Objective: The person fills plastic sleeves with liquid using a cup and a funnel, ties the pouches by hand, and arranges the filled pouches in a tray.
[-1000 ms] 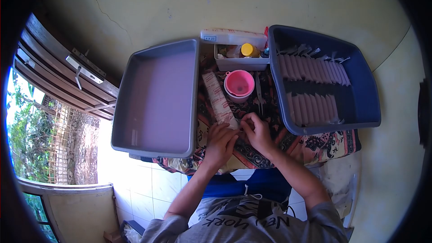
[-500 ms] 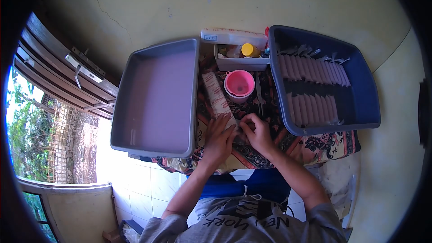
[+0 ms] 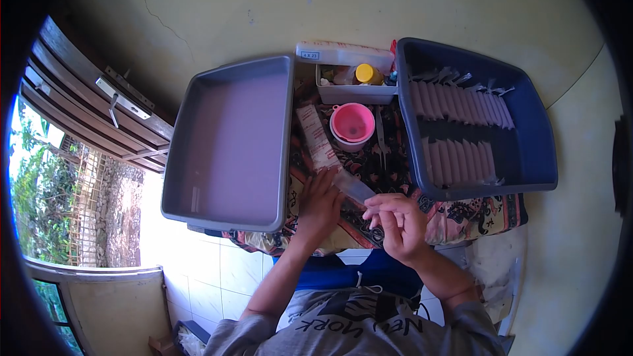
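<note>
My left hand [image 3: 320,203] lies with its fingers flat on the near end of a long pack of plastic bags [image 3: 316,137] with red print. From under it, a narrow clear plastic bag [image 3: 354,188] stretches out to the right. My right hand [image 3: 402,224] pinches the far end of that bag between thumb and fingers. Beyond the hands stands a white container with a pink funnel [image 3: 353,122] set in its top. Beside it lies a pair of scissors [image 3: 380,138].
A grey basin [image 3: 287,158] of pale purple liquid stands on the left. The dark blue basin [image 3: 524,158] on the right holds rows of filled purple bags [image 3: 461,102]. Behind are a small grey box [image 3: 356,95] with a yellow-capped bottle [image 3: 367,74] and a plastic roll [image 3: 343,54].
My right hand has moved right and towards me, drawing the clear bag out from the pack. My left hand stays pressed on the pack.
</note>
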{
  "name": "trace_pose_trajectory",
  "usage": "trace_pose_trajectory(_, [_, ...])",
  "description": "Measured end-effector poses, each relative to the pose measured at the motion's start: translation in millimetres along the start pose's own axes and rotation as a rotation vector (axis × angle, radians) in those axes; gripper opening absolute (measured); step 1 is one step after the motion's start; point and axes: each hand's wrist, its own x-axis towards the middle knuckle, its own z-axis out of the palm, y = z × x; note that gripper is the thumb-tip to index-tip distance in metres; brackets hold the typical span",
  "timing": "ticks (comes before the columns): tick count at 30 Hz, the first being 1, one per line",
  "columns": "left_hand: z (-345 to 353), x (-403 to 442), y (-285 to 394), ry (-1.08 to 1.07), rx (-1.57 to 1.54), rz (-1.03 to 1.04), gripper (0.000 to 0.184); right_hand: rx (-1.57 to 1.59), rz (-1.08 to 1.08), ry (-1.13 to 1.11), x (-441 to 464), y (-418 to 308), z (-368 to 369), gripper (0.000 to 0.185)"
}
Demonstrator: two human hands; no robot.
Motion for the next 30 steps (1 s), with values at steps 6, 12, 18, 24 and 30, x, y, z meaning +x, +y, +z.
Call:
trace_pose_trajectory(6, [-5, -1, 1, 0.047, -0.043, 0.047, 0.024, 0.109, 0.006, 0.136, 16, -43, -27, 0.015])
trace_pose_trajectory(12, [-37, -10, 29, 0.252, -1.148, -0.133, 0.035, 0.045, 0.41, -0.001, 45, -36, -24, 0.012])
trace_pose_trajectory(18, [-66, 12, 49, 0.055, -1.293, -0.177, 0.033, 0.028, 0.415, -0.092, 49, -11, -10, 0.008])
trace_pose_trajectory(24, [-62, 16, 44, 0.093, -1.138, -0.333, 0.018, 0.089, 0.414, -0.057, 57, 4, -1, 0.013])
trace_pose_trajectory(30, [-51, 13, 33, 0.118, -1.204, -0.405, 0.017, -0.588, 0.051, 0.056, 75, 51, 6, 0.024])
